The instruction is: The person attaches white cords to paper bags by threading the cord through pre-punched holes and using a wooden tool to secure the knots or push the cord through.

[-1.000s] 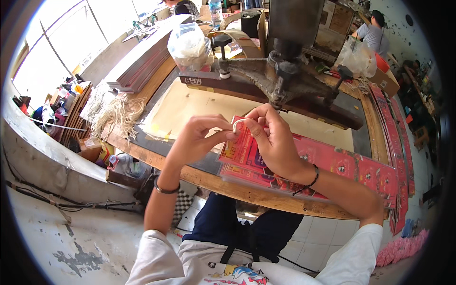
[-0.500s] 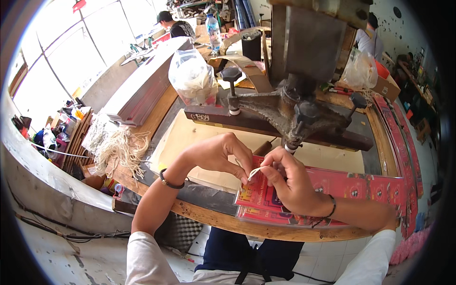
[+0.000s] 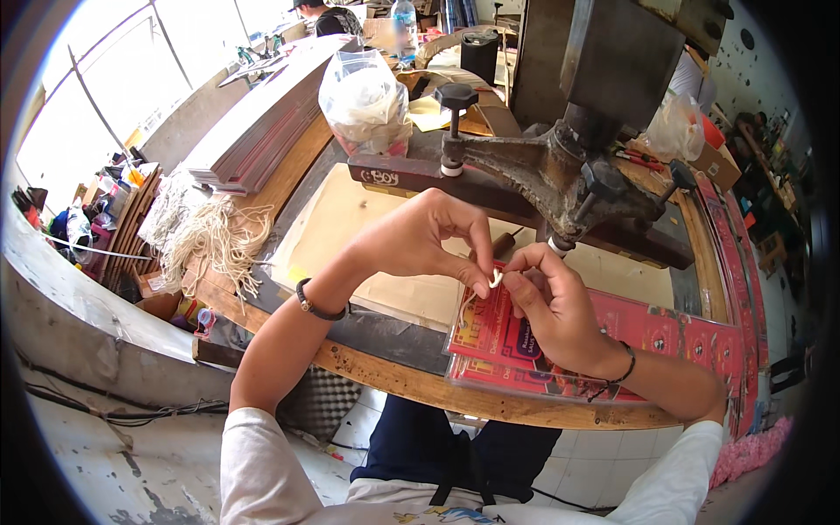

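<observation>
My left hand (image 3: 422, 238) and my right hand (image 3: 560, 319) meet over the near edge of the workbench. Both pinch a thin cream string (image 3: 496, 278) between thumb and fingers. Where the fingertips meet, it forms a small bunched loop or knot. One loose strand hangs below my left fingertips. Under the hands lies a red printed sheet (image 3: 493, 328) with a glossy, plastic-like surface, at the left end of a layered row of red sheets (image 3: 652, 337). My right wrist and forearm cover part of that row.
Just beyond my hands stands a heavy metal press (image 3: 525, 159) with black knobs, above a pale board (image 3: 319, 236). A bundle of cream strings (image 3: 223, 238), a long stack of sheets (image 3: 254, 144) and a filled plastic bag (image 3: 363, 103) sit left. Another person (image 3: 337, 21) is at the far left.
The string's longer loop between my fingers has drawn in to a small bunched knot or loop. Both hands keep their pinch. The whole view has shifted slightly.
</observation>
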The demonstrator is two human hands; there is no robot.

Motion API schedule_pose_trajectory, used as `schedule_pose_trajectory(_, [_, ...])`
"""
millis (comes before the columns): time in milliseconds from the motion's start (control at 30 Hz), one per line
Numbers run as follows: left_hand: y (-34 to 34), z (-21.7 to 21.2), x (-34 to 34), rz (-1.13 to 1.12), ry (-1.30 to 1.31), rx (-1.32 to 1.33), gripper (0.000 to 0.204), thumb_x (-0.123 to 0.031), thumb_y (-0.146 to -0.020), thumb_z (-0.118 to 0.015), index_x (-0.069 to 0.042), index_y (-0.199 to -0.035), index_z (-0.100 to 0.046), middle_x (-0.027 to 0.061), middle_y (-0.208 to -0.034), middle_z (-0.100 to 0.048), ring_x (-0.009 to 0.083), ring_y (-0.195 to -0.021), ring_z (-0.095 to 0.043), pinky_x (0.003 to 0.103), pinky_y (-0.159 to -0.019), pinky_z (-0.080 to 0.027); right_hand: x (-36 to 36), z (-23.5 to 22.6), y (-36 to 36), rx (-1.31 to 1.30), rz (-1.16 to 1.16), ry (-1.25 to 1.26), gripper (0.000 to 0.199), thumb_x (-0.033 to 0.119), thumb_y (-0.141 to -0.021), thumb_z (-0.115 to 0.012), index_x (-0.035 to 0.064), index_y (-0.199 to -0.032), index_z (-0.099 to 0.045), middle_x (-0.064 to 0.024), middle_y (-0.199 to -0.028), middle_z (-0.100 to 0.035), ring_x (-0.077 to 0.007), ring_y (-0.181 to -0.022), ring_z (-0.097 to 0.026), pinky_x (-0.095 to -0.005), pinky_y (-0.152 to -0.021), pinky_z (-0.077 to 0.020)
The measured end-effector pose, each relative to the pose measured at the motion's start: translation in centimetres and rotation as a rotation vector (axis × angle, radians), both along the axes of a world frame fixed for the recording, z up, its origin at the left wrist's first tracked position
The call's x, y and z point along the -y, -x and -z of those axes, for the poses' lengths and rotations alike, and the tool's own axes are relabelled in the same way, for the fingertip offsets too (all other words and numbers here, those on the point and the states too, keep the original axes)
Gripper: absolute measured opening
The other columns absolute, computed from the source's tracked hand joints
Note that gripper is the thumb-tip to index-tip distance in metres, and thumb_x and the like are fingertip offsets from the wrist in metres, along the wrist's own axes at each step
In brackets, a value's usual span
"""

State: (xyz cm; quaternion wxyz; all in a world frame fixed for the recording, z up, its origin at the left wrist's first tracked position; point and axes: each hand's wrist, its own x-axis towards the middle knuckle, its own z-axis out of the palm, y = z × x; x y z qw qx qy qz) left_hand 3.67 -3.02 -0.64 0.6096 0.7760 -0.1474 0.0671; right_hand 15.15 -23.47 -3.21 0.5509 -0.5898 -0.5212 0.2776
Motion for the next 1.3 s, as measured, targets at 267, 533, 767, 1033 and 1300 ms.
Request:
schedule_pose_trajectory(267, [-0.6, 0.0, -0.2, -0.032, -0.394, 0.239, 0.025, -0.004, -0.077, -0.082, -0.002, -0.099, -0.070, 0.0052, -0.094, -0.071, 0.0123, -0.082, -0.066, 0.027, -0.076, -0.053, -0.2, 0.1, -0.1, -0.031, -0.039, 0.027, 0.017, 0.016, -0.102, -0.056, -0.0004, -0.107, -0.055, -0.0021, -0.077, -0.057, -0.0065, -0.068, -0.050, -0.0244, -0.061, -0.0427])
schedule_pose_trajectory(533, [0.3, -0.9, 0.6, -0.112, -0.117, -0.039, 0.015, -0.010, -0.078, -0.082, -0.003, -0.090, -0.076, 0.0041, -0.085, -0.074, 0.0113, -0.077, -0.068, 0.029, -0.077, -0.052, 0.3, -0.1, 0.1, 0.046, -0.016, -0.056, 0.017, 0.017, -0.102, -0.055, 0.0001, -0.105, -0.053, -0.0011, -0.074, -0.054, -0.0066, -0.064, -0.049, -0.0244, -0.057, -0.0412])
schedule_pose_trajectory(767, [0.4, -0.7, -1.5, 0.042, -0.360, -0.122, 0.020, -0.013, -0.079, -0.081, -0.005, -0.097, -0.077, 0.0063, -0.091, -0.075, 0.0130, -0.081, -0.068, 0.028, -0.076, -0.052, 0.5, 0.1, 0.0, -0.035, 0.003, -0.087, 0.017, 0.018, -0.103, -0.054, 0.0019, -0.105, -0.050, -0.0005, -0.067, -0.050, -0.0062, -0.059, -0.046, -0.0241, -0.056, -0.0395])
schedule_pose_trajectory(1033, [0.3, -1.2, -1.3, 0.090, -0.239, -0.001, 0.017, -0.008, -0.076, -0.083, -0.004, -0.091, -0.076, 0.0055, -0.085, -0.073, 0.0128, -0.082, -0.067, 0.028, -0.077, -0.052, 0.4, 0.0, -0.1, -0.011, 0.016, -0.097, 0.016, 0.016, -0.102, -0.055, 0.0007, -0.104, -0.052, -0.0020, -0.073, -0.056, -0.0074, -0.062, -0.050, -0.0241, -0.059, -0.0431])
schedule_pose_trajectory(1300, [-0.2, -0.5, 1.6, -0.103, -0.134, 0.023, 0.018, -0.007, -0.075, -0.083, -0.005, -0.091, -0.075, 0.0024, -0.084, -0.074, 0.0090, -0.075, -0.066, 0.026, -0.074, -0.052, 0.1, -0.1, -0.3, 0.014, -0.030, 0.018, 0.020, 0.017, -0.100, -0.058, -0.0022, -0.106, -0.056, -0.0069, -0.089, -0.066, -0.0088, -0.069, -0.059, -0.0273, -0.061, -0.0477])
